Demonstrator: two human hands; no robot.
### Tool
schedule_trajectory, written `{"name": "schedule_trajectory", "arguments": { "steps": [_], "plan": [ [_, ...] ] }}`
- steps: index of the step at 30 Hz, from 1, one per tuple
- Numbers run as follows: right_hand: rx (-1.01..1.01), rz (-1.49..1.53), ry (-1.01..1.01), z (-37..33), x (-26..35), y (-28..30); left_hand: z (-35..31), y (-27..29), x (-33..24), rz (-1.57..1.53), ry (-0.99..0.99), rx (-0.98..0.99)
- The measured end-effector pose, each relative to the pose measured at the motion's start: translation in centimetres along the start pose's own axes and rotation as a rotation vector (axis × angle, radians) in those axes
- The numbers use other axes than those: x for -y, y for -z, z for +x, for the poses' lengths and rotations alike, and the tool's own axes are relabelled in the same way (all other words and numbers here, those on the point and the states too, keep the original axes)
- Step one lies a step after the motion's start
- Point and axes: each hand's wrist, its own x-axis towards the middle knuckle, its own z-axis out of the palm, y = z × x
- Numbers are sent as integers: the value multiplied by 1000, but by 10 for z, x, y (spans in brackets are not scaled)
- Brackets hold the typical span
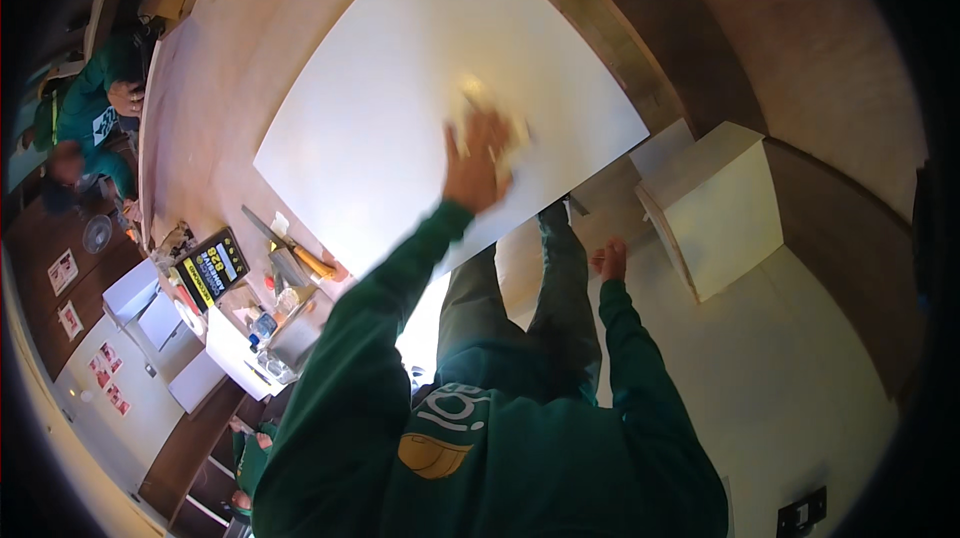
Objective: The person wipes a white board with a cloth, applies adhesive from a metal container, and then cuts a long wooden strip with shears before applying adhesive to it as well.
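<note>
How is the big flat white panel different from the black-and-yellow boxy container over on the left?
The big flat white panel looks plain and pale, but the black-and-yellow boxy container is dark with bright printing. The panel is much bigger; the container is small next to it. The person's bare left hand is spread over the panel, while no hand is on the container. Both show a face with four corners.

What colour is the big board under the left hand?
White; the board shows best in the head view.
</note>
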Motion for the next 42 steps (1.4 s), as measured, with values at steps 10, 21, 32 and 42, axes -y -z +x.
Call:
{"name": "schedule_trajectory", "arguments": {
  "steps": [10,21,32,42],
  "plan": [
    [6,57,13,19,2,16,74,42,183,19,172,-324],
    [95,-134,17,-4,15,-36,166,67,126,-14,152,-448],
    [106,-185,29,19,28,-48,-150,1,129,-103,369,-170],
    [120,-325,-29,-21,6,-50,-75,11,170,-129,247,-265]
  ]
}}
